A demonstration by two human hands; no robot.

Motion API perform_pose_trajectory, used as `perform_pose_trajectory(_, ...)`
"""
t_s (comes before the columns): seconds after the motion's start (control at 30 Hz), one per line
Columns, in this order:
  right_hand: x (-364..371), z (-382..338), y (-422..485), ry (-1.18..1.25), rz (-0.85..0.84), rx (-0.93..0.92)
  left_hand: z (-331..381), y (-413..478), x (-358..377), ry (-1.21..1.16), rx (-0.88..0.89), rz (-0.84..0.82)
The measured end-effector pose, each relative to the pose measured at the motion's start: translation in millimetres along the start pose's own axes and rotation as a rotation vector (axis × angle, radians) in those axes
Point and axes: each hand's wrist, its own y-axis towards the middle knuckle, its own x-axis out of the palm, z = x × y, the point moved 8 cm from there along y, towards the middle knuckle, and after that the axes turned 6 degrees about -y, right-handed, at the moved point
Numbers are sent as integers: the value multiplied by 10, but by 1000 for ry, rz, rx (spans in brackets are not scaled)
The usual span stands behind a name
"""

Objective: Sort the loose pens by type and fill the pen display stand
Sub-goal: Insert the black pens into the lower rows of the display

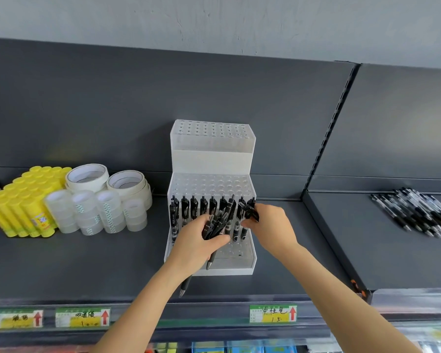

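The dark shelf (112, 263) bears glue sticks (18, 205), tape rolls (99, 200), a pen stand (211, 159) and loose pens (418, 212).

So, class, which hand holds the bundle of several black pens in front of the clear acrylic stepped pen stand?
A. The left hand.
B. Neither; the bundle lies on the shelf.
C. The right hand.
A: the left hand grips the bundle of black pens before the clear acrylic stepped pen stand, while the right hand pinches a single black pen.

Head-worn camera looks forward and down, close to shelf (87, 263).
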Motion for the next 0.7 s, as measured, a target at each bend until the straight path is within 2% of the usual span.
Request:
perform_pose_trajectory(0.4,67,100,-19,137,16,47,6,-50,-111,-41,11,40)
perform_pose_trajectory(0.53,-143,60,-128,356,128,95,79,-78,-202,-63,29,53)
perform_pose_trajectory(0.7,-300,-200,-152,769,56,158,165,-125,-400,-67,62,111)
